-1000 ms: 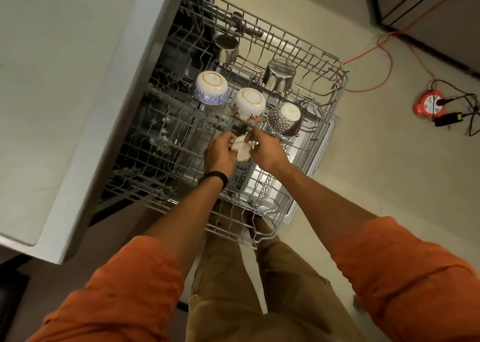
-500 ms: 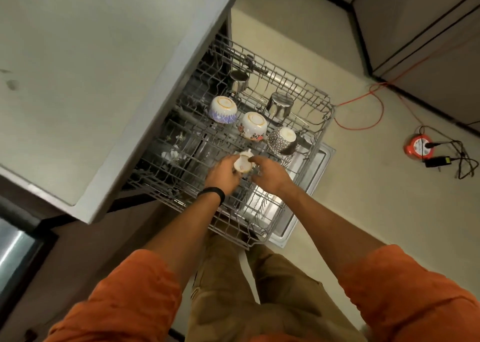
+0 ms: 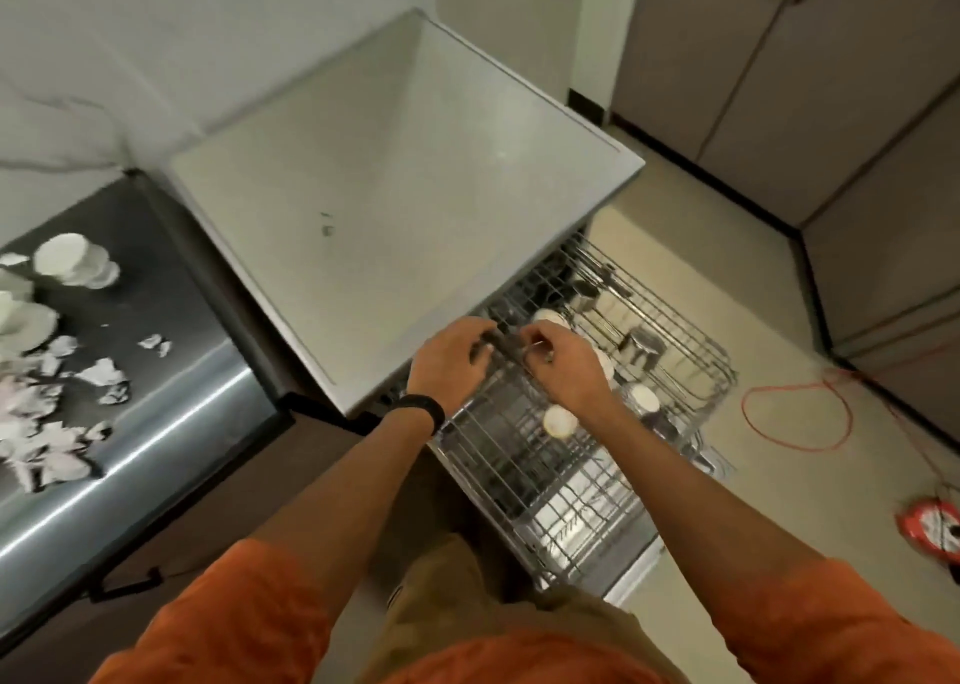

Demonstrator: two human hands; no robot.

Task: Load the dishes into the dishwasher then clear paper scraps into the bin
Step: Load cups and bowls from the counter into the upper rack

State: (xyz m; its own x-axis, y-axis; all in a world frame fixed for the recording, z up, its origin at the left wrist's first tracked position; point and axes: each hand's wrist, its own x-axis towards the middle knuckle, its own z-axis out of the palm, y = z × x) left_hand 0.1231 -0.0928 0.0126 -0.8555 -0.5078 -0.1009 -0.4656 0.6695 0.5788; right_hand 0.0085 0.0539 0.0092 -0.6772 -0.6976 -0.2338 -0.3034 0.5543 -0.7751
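Hovering above the rack [image 3: 524,480] where a cup [image 3: 558,421] sits mouth-down to drain, left hand [image 3: 451,358] and right hand [image 3: 569,371] curl, their grip blurred beyond telling.

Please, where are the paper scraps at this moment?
In the head view the paper scraps lie at the far left on the dark steel counter, left of the dishwasher and nearer the person than the white dishes.

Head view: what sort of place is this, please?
Probably a kitchen: a pulled-out dishwasher rack holding cups, a steel counter with dishes and paper scraps, and tall cupboards along the wall.
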